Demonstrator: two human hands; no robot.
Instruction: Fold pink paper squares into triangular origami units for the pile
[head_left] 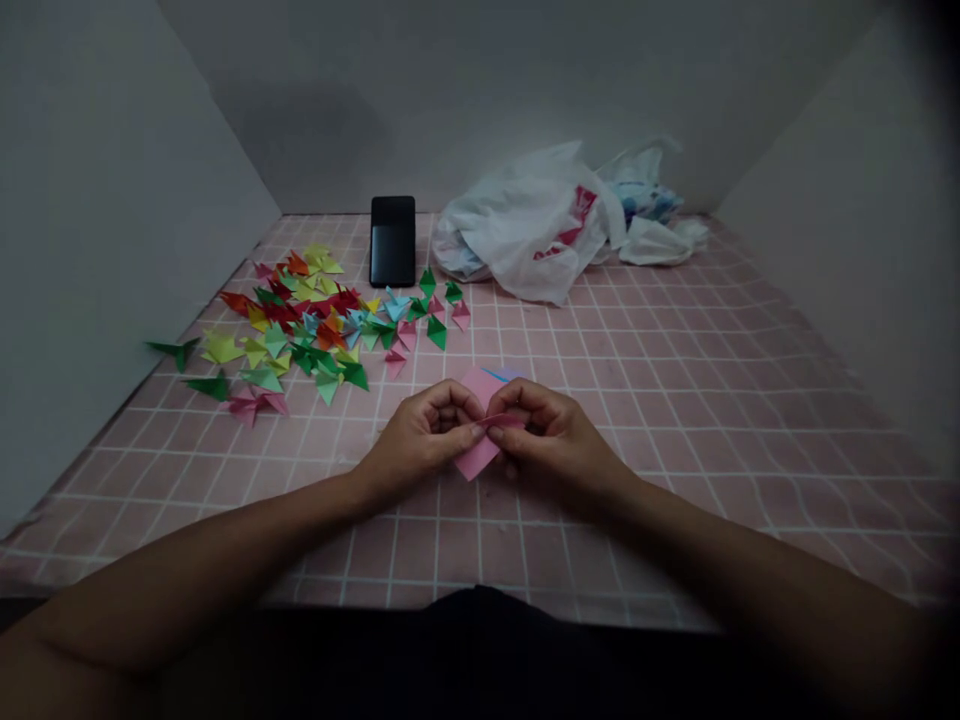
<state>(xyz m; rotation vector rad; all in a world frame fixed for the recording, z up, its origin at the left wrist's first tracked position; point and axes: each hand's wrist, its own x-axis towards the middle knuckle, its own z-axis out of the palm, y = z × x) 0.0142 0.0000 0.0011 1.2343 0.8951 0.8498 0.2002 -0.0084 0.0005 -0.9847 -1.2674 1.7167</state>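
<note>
My left hand (424, 432) and my right hand (551, 435) meet at the middle of the table, both with fingers curled and pinching a pink paper sheet (477, 455). The sheet is partly folded, with a crease held between my fingertips. One corner points toward me and another shows behind my fingers. A sliver of blue paper (504, 375) peeks out behind the pink sheet.
A pile of several folded paper pieces (315, 320) in green, red, yellow, blue and pink lies at the left. A black phone (392, 240) stands at the back. A crumpled white plastic bag (540, 225) lies back right. Grey walls enclose the pink gridded tablecloth (675, 400).
</note>
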